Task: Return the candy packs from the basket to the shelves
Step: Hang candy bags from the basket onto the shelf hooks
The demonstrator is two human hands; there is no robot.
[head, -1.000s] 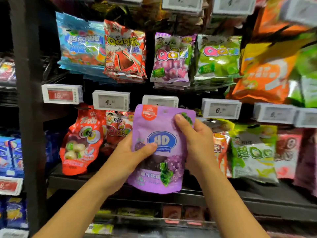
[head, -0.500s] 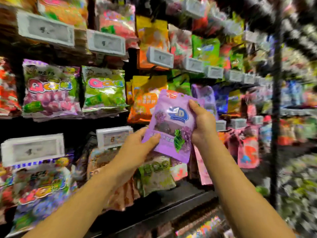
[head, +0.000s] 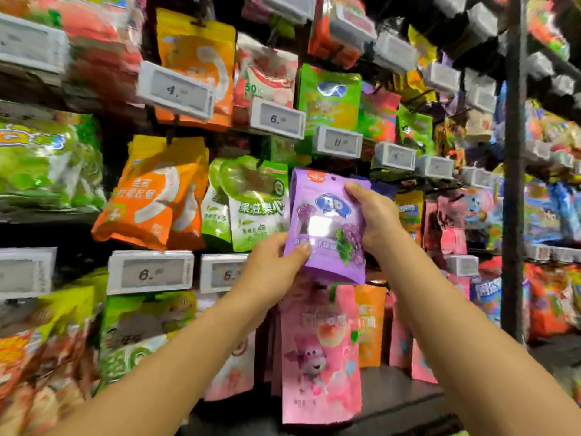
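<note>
I hold a purple grape candy pack [head: 327, 228] upright in front of the shelves, at the middle of the head view. My left hand [head: 273, 272] pinches its lower left corner, thumb on the front. My right hand [head: 374, 215] grips its upper right edge, fingers curled over the top. The pack's hang hole is near the top, close to a peg row with more purple packs just behind it. The basket is out of view.
Hanging candy packs fill the shelves: orange packs [head: 157, 193] and green packs [head: 251, 202] to the left, pink packs [head: 317, 350] below. White price tags [head: 151, 272] line the shelf edges. A dark upright post [head: 512, 184] stands at right.
The view has swung right and up along the shelves. Both hands carried the purple pack rightward and higher, from the lower-left section to in front of the peg row.
</note>
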